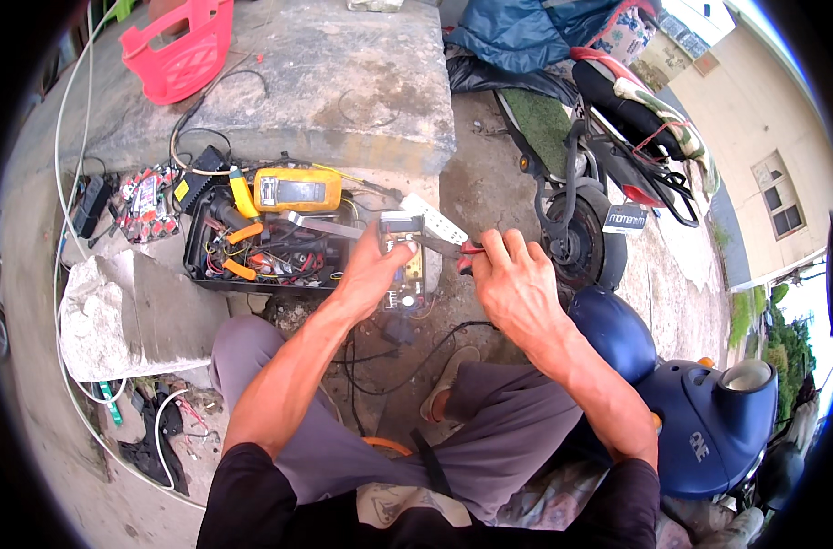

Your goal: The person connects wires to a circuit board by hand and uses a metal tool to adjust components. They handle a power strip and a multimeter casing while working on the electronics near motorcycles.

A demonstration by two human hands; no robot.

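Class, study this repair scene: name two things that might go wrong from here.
The red-handled pliers in the right hand work close to the left hand gripping the circuit board, so a slip might nick fingers. Loose black wires hanging below might snag and tug the board.

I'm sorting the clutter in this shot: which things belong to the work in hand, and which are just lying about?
In use:
left hand holding circuit board
right hand gripping red-handled pliers

Lying about:
yellow multimeter
black tool tray
pink plastic basket
blue scooter
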